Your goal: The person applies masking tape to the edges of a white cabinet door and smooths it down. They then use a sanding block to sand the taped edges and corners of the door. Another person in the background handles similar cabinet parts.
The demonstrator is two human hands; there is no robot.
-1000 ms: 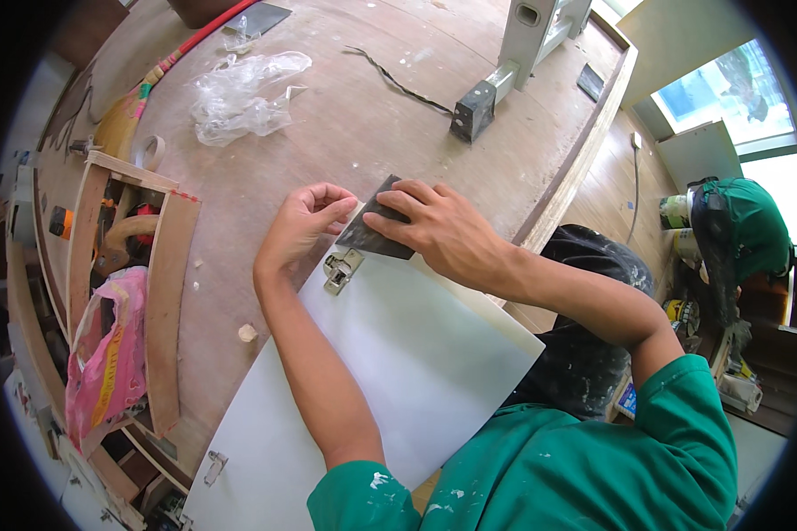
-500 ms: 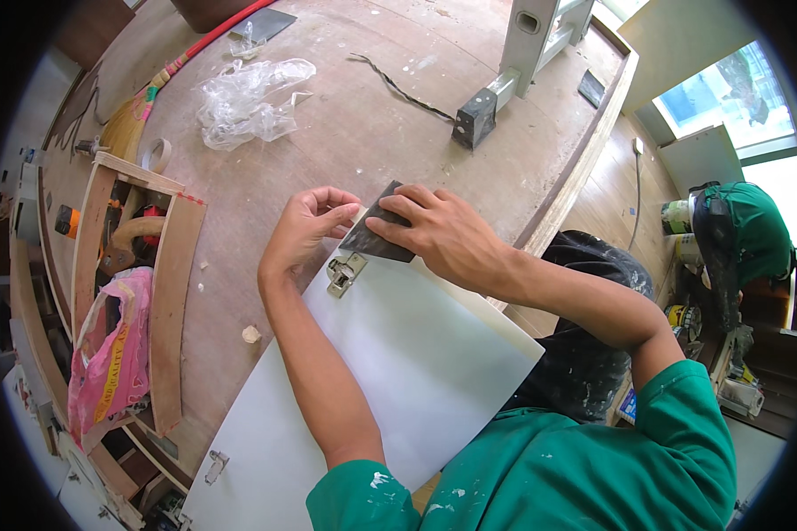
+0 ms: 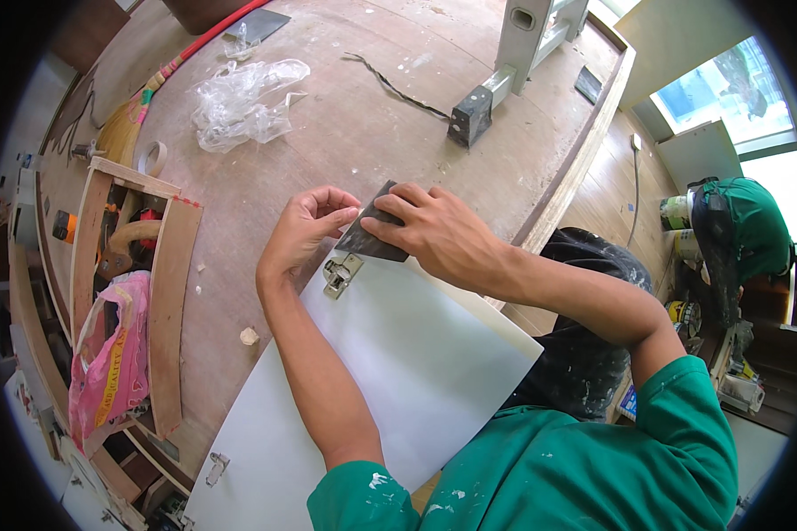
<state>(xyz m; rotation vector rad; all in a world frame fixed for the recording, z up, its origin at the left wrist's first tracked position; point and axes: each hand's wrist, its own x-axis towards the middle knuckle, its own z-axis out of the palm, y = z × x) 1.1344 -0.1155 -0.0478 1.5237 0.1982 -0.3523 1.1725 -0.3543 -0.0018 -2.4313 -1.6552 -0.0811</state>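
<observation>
A white cabinet door with metal hinges lies slantwise in front of me. My right hand presses a dark grey sheet, which looks like sandpaper, against the door's far end. Its fingers lie over the sheet and grip it. Beside that sheet, at the door's far left corner, my left hand has thumb and fingertips pinched together; whatever is between them is hidden. One hinge sits just below the sheet, and another hinge is on the door's near left side.
On the left stands a wooden tool box with a saw and a pink bag. Beyond are a tape roll, a broom and crumpled clear plastic. A ladder foot and a dark cord lie ahead. Rightward, a person in green bends down.
Both hands and the dark sheet keep nearly the same place on the door. The view has shifted slightly, so the surroundings sit a little further left.
</observation>
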